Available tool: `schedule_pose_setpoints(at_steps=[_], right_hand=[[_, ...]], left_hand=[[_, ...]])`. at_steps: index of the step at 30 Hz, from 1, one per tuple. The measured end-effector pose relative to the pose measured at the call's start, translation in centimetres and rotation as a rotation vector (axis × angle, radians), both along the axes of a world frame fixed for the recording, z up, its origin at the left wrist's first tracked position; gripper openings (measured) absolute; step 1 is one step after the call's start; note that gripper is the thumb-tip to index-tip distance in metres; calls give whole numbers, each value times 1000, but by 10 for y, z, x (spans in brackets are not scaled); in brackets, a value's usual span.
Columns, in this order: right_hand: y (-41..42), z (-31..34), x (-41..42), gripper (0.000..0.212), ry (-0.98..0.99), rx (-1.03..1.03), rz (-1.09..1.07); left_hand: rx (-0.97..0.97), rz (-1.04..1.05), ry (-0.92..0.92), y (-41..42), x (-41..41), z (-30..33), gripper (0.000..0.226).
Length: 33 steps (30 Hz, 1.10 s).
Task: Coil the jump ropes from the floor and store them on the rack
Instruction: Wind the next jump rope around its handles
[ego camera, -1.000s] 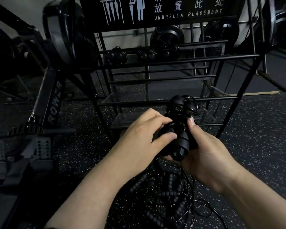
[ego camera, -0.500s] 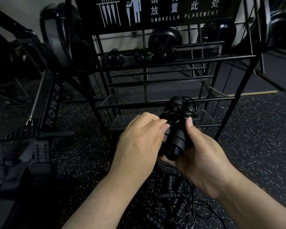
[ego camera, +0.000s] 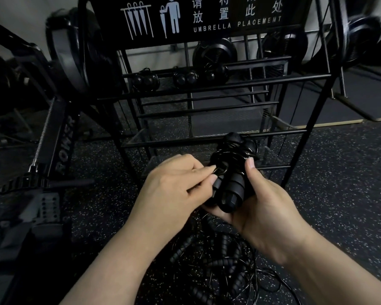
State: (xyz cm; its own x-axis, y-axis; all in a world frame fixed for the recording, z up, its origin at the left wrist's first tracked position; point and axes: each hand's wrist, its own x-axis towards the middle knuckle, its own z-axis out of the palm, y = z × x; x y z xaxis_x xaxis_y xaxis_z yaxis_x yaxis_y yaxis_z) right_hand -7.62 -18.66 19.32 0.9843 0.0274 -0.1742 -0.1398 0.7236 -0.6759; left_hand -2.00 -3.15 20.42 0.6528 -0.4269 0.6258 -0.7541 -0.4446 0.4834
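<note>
My right hand [ego camera: 257, 205] grips a black jump rope bundle [ego camera: 231, 172], both ribbed handles side by side with thin cord wound around their upper part; my thumb presses on the coils. My left hand [ego camera: 174, 188] pinches a loop of that cord at the bundle's left side. Below my hands, several loose jump ropes [ego camera: 224, 265] lie tangled on the floor. The black rack [ego camera: 207, 84] stands just behind, and three coiled ropes [ego camera: 180, 78] sit on its upper bars.
A sign reading "UMBRELLA PLACEMENT" [ego camera: 235, 23] tops the rack. A rowing machine [ego camera: 59, 137] stands at the left, close to the rack's leg. Speckled rubber floor [ego camera: 339, 183] spreads to the right. Fan wheels of other machines stand behind the rack.
My left fingers have shifted from covering the bundle's side to pinching a cord loop. The bundle has risen slightly towards the rack.
</note>
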Motion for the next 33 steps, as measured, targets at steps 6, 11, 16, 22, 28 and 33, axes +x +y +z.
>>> schedule_pose_setpoints(at_steps=[6, 11, 16, 22, 28, 33], right_hand=[[3, 1, 0, 55, -11, 1, 6], [3, 0, -1, 58, 10, 15, 13], [3, -2, 1, 55, 0, -64, 7], [2, -4, 3, 65, -1, -114, -30], [2, -5, 4, 57, -3, -92, -55], [2, -6, 5, 49, -10, -75, -42]], left_hand=[[-63, -21, 97, 5, 0, 2, 19], [-29, -64, 160, 8, 1, 2, 20], [3, -14, 153, 4, 1, 1, 18], [3, 115, -23, -4, -2, -4, 21], [-47, 152, 18, -7, -11, -5, 15], [26, 139, 44, -5, -11, -4, 26]])
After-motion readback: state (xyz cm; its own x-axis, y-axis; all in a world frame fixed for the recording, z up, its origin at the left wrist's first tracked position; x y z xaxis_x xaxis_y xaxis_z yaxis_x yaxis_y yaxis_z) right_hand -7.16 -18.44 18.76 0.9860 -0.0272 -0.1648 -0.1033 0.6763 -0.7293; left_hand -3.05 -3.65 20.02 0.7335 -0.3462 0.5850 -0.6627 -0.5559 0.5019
